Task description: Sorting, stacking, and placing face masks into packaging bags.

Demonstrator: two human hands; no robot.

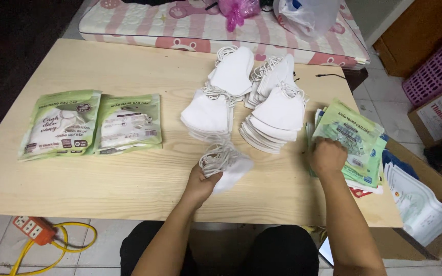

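Left hand is closed around a small bunch of white face masks near the front edge of the wooden table, ear loops bunched on top. Right hand presses fingers-down on the stack of green packaging pouches at the table's right side. Best bet I'd say: peel off just one pouch while keeping the masks squared up. They look soft, folded flat, clean white.

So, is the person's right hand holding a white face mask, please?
No, the right hand rests on the stack of green printed pouches.
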